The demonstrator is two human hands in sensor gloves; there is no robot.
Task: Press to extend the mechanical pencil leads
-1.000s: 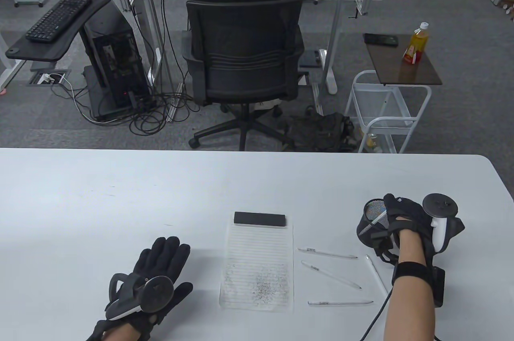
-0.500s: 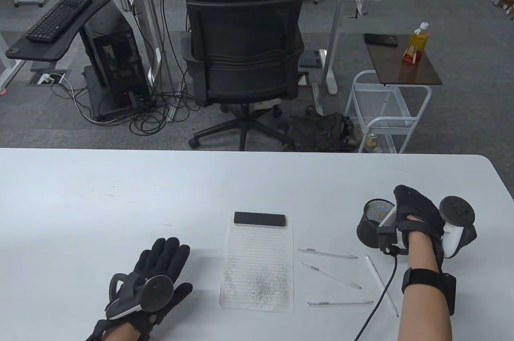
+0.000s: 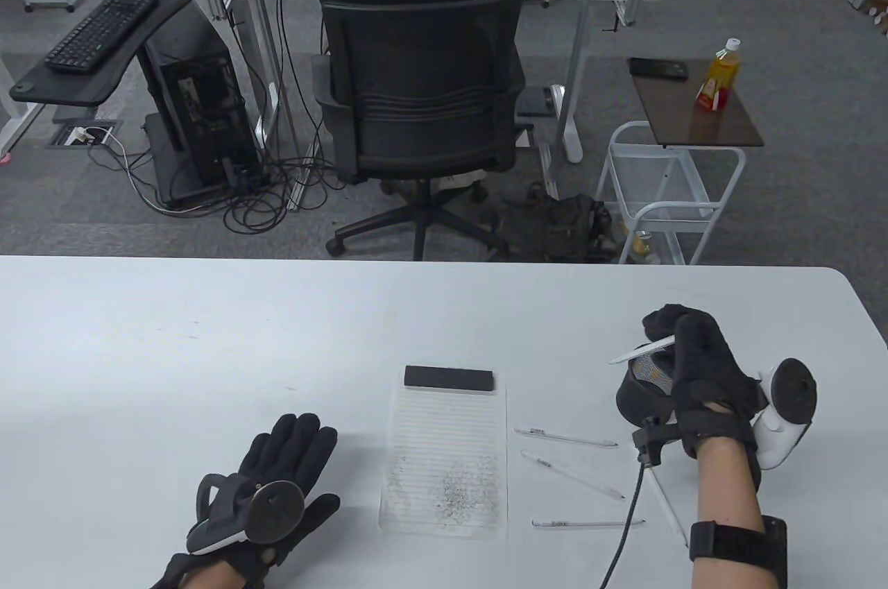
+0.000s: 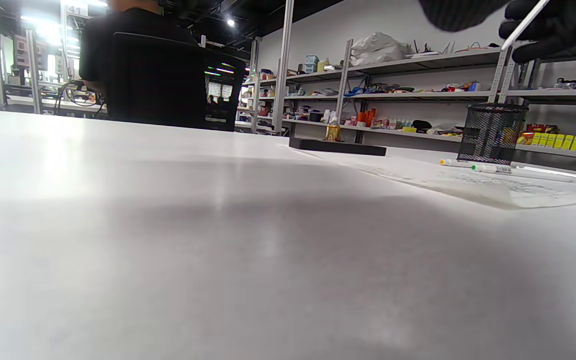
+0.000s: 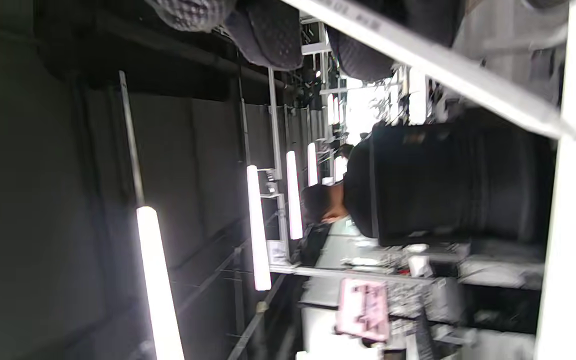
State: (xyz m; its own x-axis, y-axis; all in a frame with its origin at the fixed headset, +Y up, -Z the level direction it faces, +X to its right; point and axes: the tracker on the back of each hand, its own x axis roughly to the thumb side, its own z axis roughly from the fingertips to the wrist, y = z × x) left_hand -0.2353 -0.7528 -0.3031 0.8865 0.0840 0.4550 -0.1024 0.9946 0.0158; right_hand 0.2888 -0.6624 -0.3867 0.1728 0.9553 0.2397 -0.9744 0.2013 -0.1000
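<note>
Table view: at the lower right of the frame the right hand (image 3: 701,381) grips a white pencil (image 3: 642,348) above the black mesh cup (image 3: 642,398), fingers clamped round the barrel, the pencil lying near level with its free end pointing toward the left of the frame. Four more pencils (image 3: 565,438) lie on the table (image 3: 208,339) in the lower middle right, between the cup and the lined sheet (image 3: 444,457). The left hand (image 3: 277,471) rests flat at the lower left, fingers together, holding nothing.

The step in hand looks to be carrying this pencil clear of the cup, ready for pressing. To do it well, I would lift it fully past the rim, then shift the grip so the thumb sits on the cap end and the tip points away from the glove, over the sheet, where grey specks already lie. Short, square presses should feed lead without snapping it.

Hard to make out: which end of the held pencil is the cap, and whether any lead shows. The right wrist view is turned on its side and shows only a white bar of barrel (image 5: 418,60) under the fingertips (image 5: 268,35). Whether the cup holds anything else is not visible.
</note>
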